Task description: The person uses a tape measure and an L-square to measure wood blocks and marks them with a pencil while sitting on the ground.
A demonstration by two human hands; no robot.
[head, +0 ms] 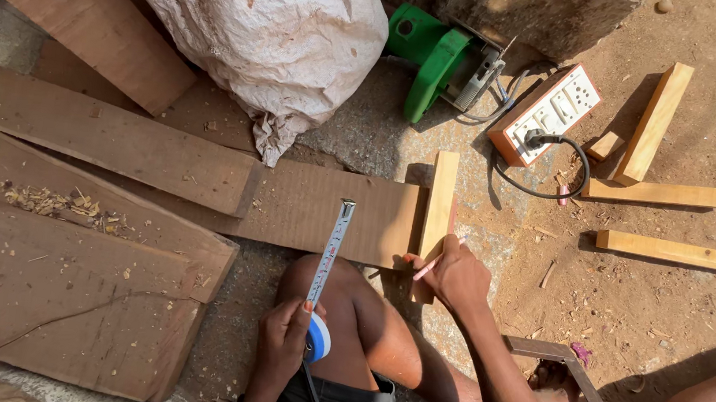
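Head view: sack (260, 31), green power tool (444, 59) beyond plank (321, 210).

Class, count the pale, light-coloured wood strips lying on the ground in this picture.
4 full strips: one upright by the right hand at, one slanted at, two level at and. A small offcut lies nearby; others may be hidden.

**Browns, pale wood and one flash of green**

The tape measure (319, 334) is showing a blue and white case with a pale yellowish blade. A pink pencil (427, 267) is standing out against the light tan wood strip (439, 209). The planks (116, 140) are glowing reddish brown, the power tool (431, 58) is shining bright green, the socket box (546, 113) is showing orange and white, and the sack (260, 31) is looking off-white.
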